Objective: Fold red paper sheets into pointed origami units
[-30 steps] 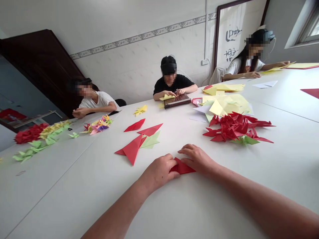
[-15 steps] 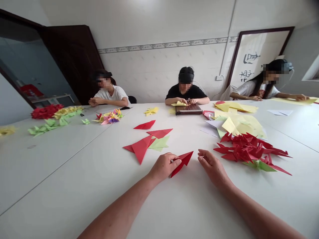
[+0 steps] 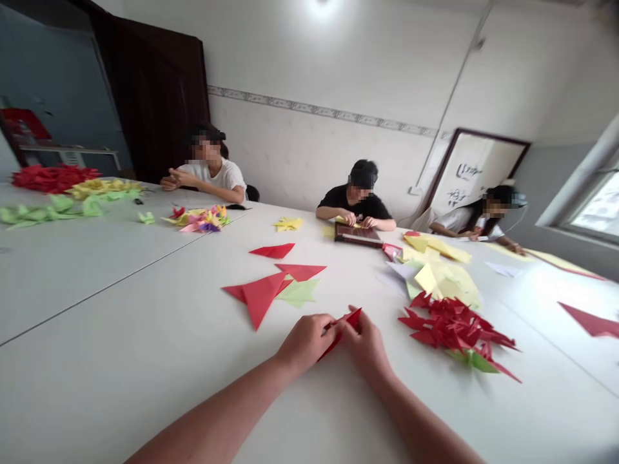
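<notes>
A small folded red paper piece [image 3: 349, 320] is held just above the white table [image 3: 145, 335], near its front middle. My left hand [image 3: 305, 340] pinches its left side with closed fingers. My right hand [image 3: 365, 347] grips its right side, fingers curled on the paper. Most of the piece is hidden between the two hands; only its pointed tip shows.
Red and green folded triangles [image 3: 264, 294] lie just left of the hands. A heap of red folded shapes [image 3: 452, 327] sits to the right, with yellow sheets [image 3: 447, 278] behind it. Three people sit along the far edge. Coloured paper piles [image 3: 58, 193] lie far left.
The red piece came up off the table in my left hand. My right hand let go, then came back and closed on it. The camera has swung left and tilted.
</notes>
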A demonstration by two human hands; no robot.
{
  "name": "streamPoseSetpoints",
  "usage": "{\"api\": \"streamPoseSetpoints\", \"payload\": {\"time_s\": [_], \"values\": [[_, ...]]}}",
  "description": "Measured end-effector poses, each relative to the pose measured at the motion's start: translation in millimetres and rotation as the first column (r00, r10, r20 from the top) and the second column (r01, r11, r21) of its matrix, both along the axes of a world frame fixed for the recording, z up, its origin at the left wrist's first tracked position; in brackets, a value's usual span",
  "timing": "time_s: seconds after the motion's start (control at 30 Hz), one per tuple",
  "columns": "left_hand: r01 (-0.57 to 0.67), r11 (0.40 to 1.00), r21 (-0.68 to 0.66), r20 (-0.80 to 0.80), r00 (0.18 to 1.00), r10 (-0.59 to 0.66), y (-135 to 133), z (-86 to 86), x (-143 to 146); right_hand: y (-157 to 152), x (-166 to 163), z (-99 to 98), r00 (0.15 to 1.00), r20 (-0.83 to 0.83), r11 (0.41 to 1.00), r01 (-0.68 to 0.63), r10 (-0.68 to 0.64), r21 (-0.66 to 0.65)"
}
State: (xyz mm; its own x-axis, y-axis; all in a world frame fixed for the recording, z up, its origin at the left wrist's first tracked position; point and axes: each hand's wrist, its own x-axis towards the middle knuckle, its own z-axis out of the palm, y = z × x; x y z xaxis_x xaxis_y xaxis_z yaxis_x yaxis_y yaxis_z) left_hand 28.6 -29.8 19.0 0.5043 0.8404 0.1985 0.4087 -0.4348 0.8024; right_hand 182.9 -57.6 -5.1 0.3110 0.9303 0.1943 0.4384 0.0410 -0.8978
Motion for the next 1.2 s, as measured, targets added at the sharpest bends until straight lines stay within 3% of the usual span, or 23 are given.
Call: {"api": "streamPoseSetpoints", "payload": {"time_s": [0.13,0.37,0.5,0.73,1.07,1.2], "values": [[-0.024,0.997,0.068,-0.04,0.999,0.027,8,-5.4,0,5,-12,2.8,1.0,0.006,1.0,-0.016,0.016,-0.024],[-0.079,0.991,0.111,-0.019,0.996,0.082,18,-11.8,-2,10,-24,6.5,0.995,0.051,0.992,-0.09,0.086,0.083],[-0.136,0.985,0.108,-0.002,0.991,0.137,24,-15.8,-1,21,-34,3.2,0.992,0.12,0.99,-0.064,0.048,0.129],[-0.304,0.948,-0.091,-0.03,0.953,0.302,32,-12.8,3,34,-44,-4.4,0.989,0.141,0.991,0.021,-0.04,0.134],[-0.322,0.943,-0.084,0.018,0.946,0.324,23,-6.3,10,25,-45,-5.8,0.978,0.202,0.99,0.027,-0.055,0.139],[-0.313,0.936,-0.163,0.055,0.944,0.325,18,-6.8,12,22,-44,-4.7,0.963,0.259,0.992,0.044,-0.073,0.117]]}}
